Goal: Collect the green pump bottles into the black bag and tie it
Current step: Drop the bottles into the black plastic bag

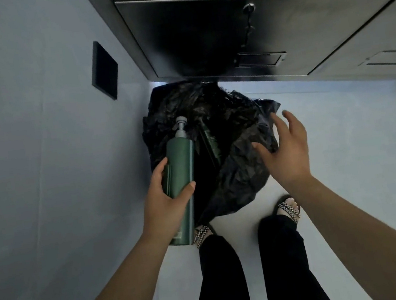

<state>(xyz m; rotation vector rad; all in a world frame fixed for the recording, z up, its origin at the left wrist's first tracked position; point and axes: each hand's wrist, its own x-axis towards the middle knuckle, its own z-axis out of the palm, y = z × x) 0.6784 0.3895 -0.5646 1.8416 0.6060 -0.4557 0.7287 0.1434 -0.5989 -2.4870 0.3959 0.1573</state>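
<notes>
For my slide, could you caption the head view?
Left hand lowers a green pump bottle toward the black bag.

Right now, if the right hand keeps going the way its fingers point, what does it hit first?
Most likely the black bag: the right hand is open, fingers aimed forward over the bag's crumpled right edge. Depth is unclear from one view, so it might pass just above the plastic.
</notes>
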